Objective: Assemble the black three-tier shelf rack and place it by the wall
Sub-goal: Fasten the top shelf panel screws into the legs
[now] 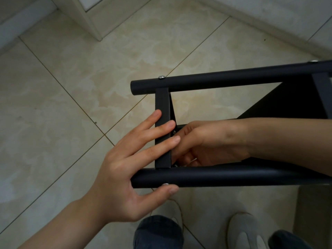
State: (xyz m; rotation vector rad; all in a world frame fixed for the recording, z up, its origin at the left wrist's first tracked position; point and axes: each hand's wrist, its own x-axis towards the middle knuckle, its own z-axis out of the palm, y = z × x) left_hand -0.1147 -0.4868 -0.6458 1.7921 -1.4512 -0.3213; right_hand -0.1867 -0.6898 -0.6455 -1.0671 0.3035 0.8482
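The black shelf rack (224, 81) lies on its side in front of me, two round tubes running left to right with a flat cross strip (162, 103) between them. My left hand (129, 169) lies with straight fingers across the strip, thumb under the near tube (224, 177) beside a silver screw head (165, 184). My right hand (206, 142) reaches in from the right between the tubes, its fingers curled behind the strip near small screws (173, 132); what it holds is hidden. A black shelf panel (287, 105) shows at the right.
Beige floor tiles (71, 105) spread to the left and beyond. A white door frame corner (89, 24) stands at the top left and a wall skirting (269, 24) runs across the top right. My legs and light shoes (246, 230) are at the bottom.
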